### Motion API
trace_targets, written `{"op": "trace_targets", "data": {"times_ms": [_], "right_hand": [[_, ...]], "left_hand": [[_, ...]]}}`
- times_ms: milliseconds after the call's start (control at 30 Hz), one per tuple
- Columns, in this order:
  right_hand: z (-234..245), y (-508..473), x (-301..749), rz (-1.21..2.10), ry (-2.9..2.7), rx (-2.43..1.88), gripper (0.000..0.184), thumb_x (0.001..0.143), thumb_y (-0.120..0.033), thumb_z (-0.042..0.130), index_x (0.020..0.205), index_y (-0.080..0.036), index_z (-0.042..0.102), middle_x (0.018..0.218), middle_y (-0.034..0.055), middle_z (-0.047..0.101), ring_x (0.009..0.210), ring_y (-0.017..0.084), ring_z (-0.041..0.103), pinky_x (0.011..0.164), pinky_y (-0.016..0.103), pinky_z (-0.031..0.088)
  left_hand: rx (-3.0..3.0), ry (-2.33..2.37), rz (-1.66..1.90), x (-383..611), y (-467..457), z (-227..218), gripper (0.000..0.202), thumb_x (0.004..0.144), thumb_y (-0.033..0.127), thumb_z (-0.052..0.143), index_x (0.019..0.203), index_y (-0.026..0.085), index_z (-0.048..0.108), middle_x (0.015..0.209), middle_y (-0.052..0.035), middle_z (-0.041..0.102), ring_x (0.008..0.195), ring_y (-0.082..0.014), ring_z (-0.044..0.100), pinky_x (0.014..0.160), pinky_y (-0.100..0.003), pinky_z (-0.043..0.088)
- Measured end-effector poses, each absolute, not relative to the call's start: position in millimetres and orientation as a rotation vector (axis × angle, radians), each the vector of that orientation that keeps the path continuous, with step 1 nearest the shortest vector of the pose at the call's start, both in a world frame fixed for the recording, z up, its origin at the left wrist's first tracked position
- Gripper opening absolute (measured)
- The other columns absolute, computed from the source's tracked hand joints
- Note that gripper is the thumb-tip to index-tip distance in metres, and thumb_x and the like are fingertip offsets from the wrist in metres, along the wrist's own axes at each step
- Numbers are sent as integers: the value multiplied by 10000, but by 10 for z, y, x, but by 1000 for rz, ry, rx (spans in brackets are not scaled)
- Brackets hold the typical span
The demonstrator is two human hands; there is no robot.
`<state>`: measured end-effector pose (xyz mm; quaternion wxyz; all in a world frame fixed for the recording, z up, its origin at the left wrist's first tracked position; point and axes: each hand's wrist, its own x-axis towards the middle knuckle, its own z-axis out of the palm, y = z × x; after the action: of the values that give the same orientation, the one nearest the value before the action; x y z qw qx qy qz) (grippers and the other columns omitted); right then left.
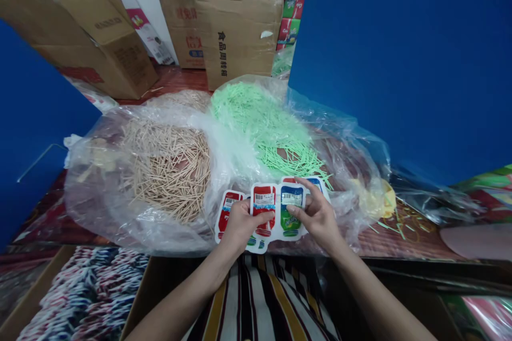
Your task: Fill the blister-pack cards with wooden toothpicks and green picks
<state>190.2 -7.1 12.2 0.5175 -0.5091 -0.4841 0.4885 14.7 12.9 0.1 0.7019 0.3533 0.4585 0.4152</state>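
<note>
Both my hands hold a fanned stack of small printed cards point(264, 203), die-cut like cans in red, blue and green. My left hand point(242, 224) grips the left side, thumb across a red card. My right hand point(316, 213) pinches the right side, thumb on the blue and green card. Just beyond the cards lies a clear plastic sheet point(224, 149) with a heap of wooden sticks point(168, 168) on the left and a heap of pale green sticks point(272, 128) on the right.
Cardboard boxes point(236, 37) stand at the back, with stacked colourful packs behind. An open box of red, white and blue items point(80, 293) sits at the lower left. Blue panels rise on both sides. Loose green sticks lie on the table at right point(400, 221).
</note>
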Motion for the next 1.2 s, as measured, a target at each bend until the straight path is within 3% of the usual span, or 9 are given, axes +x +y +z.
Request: {"op": "trace_targets", "data": {"times_ms": [200, 300, 367, 500, 633, 733, 867, 1067, 1200], "right_hand": [[119, -6, 2352, 956, -1221, -1376, 722, 770, -352, 666, 1388, -270, 303, 846, 36, 657, 724, 217, 630, 634, 351, 533], [-29, 112, 2585, 629, -1487, -1708, 616, 773, -386, 642, 1327, -224, 427, 928, 70, 646, 791, 232, 624, 705, 374, 514], [-122, 152, 2658, 376, -1629, -1851, 555, 782, -395, 625, 1287, -211, 486, 1009, 94, 618, 840, 243, 610, 744, 393, 503], [-145, 131, 2603, 3, -1684, -1815, 486, 818, -380, 590, 1260, -189, 523, 1097, 129, 551, 953, 261, 577, 799, 410, 498], [-19, 95, 2370, -238, -1696, -1569, 322, 832, -259, 599, 1147, -189, 599, 1080, 121, 568, 1005, 244, 562, 890, 404, 466], [40, 94, 2119, -214, -1812, -1357, 265, 819, -155, 611, 1078, -212, 611, 1036, 91, 605, 961, 216, 582, 881, 383, 472], [40, 146, 1726, -121, -1997, -1161, 246, 829, -112, 593, 1054, -213, 593, 999, 80, 621, 918, 207, 578, 824, 364, 486], [74, 358, 1212, 136, -2229, -1071, 314, 900, -203, 511, 1214, -192, 507, 1104, 116, 575, 1016, 244, 510, 859, 406, 460], [119, 482, 1033, 313, -2305, -901, 171, 927, -171, 447, 1046, -187, 569, 961, 79, 595, 915, 206, 521, 804, 353, 455]], "left_hand": [[1380, 1259, 817, 68, 153, -9, 257, 741, 398, 669, 855, 168, 688, 658, -28, 657, 591, -165, 587, 588, -270, 447], [1930, 1779, 685, -124, 205, -11, 188, 822, 344, 584, 805, 171, 656, 839, -84, 665, 839, -239, 601, 761, -332, 440], [2090, 2046, 447, -263, 234, -29, 234, 842, 365, 550, 876, 149, 634, 925, -132, 654, 938, -289, 581, 788, -361, 431], [2021, 2181, 70, -460, 279, -148, 402, 792, 489, 587, 987, 137, 597, 919, -143, 678, 881, -299, 612, 687, -336, 430], [1940, 2072, 118, -564, 301, -273, 268, 780, 419, 631, 860, 164, 643, 825, -92, 704, 791, -230, 637, 656, -282, 398], [1909, 2075, 232, -612, 281, -263, 224, 821, 376, 594, 759, 172, 665, 738, -66, 699, 715, -196, 636, 620, -265, 374], [1992, 2071, 257, -643, 221, -154, 336, 900, 366, 471, 760, 165, 701, 731, -93, 701, 694, -201, 634, 622, -275, 385], [2229, 1894, 615, -673, 123, -68, 319, 912, 179, 417, 1142, 178, 638, 899, -93, 708, 847, -210, 616, 764, -301, 432], [2001, 1692, 1050, -643, 73, -41, 231, 902, 228, 460, 889, 165, 681, 817, -57, 702, 749, -165, 607, 731, -256, 433]]}}
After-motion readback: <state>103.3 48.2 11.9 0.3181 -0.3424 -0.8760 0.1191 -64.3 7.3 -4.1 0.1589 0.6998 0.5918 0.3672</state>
